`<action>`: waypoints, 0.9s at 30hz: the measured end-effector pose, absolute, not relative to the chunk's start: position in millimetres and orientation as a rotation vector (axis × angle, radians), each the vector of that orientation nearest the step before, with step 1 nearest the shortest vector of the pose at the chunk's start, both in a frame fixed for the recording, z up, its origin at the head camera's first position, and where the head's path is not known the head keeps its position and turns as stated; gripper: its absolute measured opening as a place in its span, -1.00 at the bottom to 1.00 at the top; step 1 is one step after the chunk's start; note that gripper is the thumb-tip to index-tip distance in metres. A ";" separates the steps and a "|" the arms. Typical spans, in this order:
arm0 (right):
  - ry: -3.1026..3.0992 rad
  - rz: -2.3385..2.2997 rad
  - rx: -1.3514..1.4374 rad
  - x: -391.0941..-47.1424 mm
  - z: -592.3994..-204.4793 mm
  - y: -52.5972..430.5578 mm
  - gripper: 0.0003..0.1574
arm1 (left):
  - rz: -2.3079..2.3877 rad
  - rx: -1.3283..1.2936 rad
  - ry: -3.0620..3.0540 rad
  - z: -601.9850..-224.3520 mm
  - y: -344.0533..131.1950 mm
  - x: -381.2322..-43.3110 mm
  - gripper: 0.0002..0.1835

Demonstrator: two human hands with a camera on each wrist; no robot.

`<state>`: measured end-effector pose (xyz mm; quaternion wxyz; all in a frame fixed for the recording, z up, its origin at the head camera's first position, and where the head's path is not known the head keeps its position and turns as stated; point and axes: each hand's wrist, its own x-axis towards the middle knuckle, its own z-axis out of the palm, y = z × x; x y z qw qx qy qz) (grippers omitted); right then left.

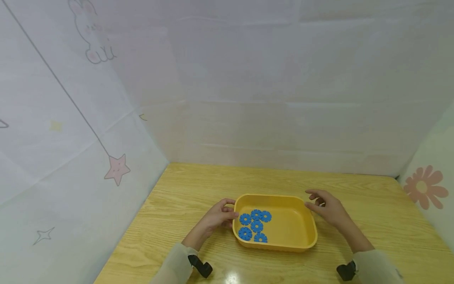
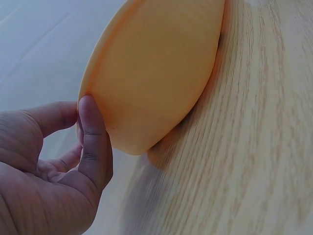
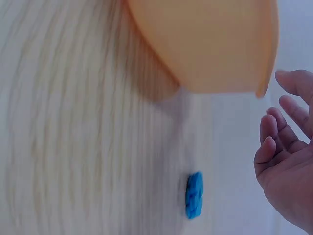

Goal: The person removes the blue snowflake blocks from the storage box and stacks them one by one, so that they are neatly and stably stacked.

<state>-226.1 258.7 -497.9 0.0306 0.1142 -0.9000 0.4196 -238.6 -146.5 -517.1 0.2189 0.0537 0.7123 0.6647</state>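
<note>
A yellow plastic basin (image 1: 289, 228) sits on the table, with several blue notched, flower-shaped discs (image 1: 257, 226) in its left half. My left hand (image 1: 220, 215) pinches the basin's left rim, thumb on one side and fingers on the other, which the left wrist view shows closely. Beside the right rim is my right hand (image 1: 328, 207), its fingers loosely bent and nothing between them. In the right wrist view, the right fingertips lie just off the rim of the basin (image 3: 220, 44). A blue disc-like piece (image 3: 194, 195) lies on the table below that hand.
The light wood table (image 1: 198, 181) carries the basin near its front. Pale printed cloth (image 1: 241, 79) hangs behind and at both sides. Black straps (image 1: 200, 266) sit at the wrists.
</note>
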 end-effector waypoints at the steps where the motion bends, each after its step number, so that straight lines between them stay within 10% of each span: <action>1: -2.772 1.293 0.366 -225.6 -495.7 254.3 -0.35 | 1.838 0.150 1.974 -517.1 -146.5 -238.7 -0.42; 27: -2.738 1.434 0.790 -224.9 -495.1 153.9 -0.41 | 1.843 0.152 1.964 -518.0 -146.4 -239.6 -0.44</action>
